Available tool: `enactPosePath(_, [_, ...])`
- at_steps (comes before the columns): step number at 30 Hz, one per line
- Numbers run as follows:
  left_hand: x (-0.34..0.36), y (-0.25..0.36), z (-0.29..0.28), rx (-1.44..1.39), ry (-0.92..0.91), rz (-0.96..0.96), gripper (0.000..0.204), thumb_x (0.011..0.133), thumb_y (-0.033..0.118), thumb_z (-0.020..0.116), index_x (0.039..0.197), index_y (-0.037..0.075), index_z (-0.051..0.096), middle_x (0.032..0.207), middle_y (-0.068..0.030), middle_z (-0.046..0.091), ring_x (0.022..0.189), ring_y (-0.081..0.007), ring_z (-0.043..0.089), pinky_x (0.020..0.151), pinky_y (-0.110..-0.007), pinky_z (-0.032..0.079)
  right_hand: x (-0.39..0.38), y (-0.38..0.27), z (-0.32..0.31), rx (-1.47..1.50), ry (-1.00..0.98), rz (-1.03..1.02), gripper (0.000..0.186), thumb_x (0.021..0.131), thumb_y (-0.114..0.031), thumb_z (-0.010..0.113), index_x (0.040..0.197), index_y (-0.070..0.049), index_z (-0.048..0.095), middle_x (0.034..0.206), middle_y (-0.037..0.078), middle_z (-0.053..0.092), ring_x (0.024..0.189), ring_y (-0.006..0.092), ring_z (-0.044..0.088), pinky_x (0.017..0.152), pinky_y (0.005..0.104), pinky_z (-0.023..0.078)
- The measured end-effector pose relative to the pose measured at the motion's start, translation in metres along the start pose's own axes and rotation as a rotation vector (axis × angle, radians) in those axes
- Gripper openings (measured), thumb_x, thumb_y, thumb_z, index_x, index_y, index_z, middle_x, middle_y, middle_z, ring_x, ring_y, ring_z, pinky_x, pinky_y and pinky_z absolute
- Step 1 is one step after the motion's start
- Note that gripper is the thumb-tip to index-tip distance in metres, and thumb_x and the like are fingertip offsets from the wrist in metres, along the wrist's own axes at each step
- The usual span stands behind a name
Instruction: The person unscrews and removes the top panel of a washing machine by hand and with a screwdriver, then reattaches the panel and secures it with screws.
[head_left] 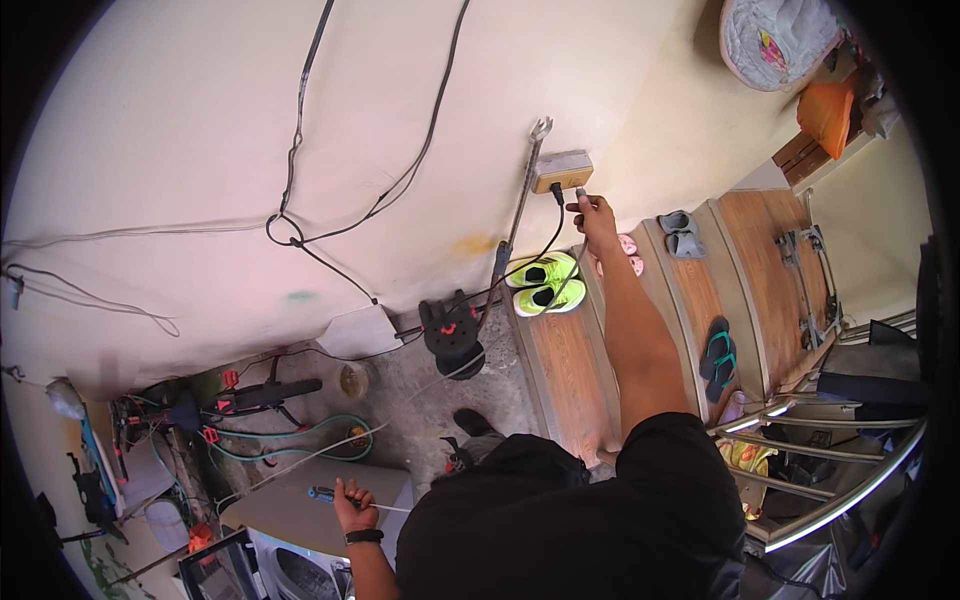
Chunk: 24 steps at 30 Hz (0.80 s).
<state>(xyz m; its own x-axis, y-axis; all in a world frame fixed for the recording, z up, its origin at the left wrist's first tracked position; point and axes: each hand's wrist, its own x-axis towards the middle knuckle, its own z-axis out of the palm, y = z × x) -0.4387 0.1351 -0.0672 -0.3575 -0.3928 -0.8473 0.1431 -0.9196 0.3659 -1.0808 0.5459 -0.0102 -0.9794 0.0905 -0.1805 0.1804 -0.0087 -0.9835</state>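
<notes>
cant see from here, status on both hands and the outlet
Right hand pinching gray plug at outlet box. Left hand gripping blue-handled tool. Black plug close beside.

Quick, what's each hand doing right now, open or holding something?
Left hand: closed around a blue-handled tool, likely a screwdriver.
Right hand: pinching a grey plug at the wall outlet box.

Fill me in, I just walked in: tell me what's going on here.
The person's right-hand grip is on a gray plug at the wall outlet box; whether that plug is fully seated is too small to tell. A black plug sits in the box just to its left. The left-hand grip, held low, is closed around what looks like a blue-handled screwdriver. Yellow-green sneakers rest on a stair step below the outlet.
</notes>
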Motion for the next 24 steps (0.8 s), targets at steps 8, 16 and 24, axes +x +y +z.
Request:
enactPosePath(8, [-0.014,-0.007,-0.014,-0.053,0.054,0.006,0.029,0.101,0.035,0.066,0.106,0.006,0.065,0.064,0.0073,0.044,0.053,-0.0061,0.042,0.041,-0.022,0.029,0.003,0.011,-0.009,-0.333,0.149,-0.290,0.027,0.098,-0.022,0.070,0.114,-0.001,0.065,0.093,0.012,0.073,0.079,0.0205,0.067,0.073,0.0363,0.053])
enactPosePath(16, [-0.024,-0.018,0.026,-0.019,0.017,0.020,0.026,0.100,0.033,0.067,0.106,0.008,0.066,0.064,0.0072,0.041,0.053,-0.0064,0.037,0.043,-0.022,0.027,0.014,-0.013,0.016,-0.662,0.305,-0.431,0.025,0.094,-0.022,0.073,0.108,-0.003,0.067,0.094,0.020,0.075,0.089,0.0364,0.074,0.081,0.0443,0.056])
enactPosePath(24, [-0.085,0.003,0.003,-0.224,-0.046,0.208,0.029,0.099,0.027,0.069,0.116,0.004,0.062,0.070,0.0048,0.041,0.060,-0.0072,0.038,0.048,-0.023,0.028,0.042,-0.005,0.002,-0.795,0.191,-0.357,0.069,0.093,-0.055,0.070,0.119,0.008,0.063,0.106,0.024,0.073,0.096,0.0379,0.071,0.085,0.0485,0.055])
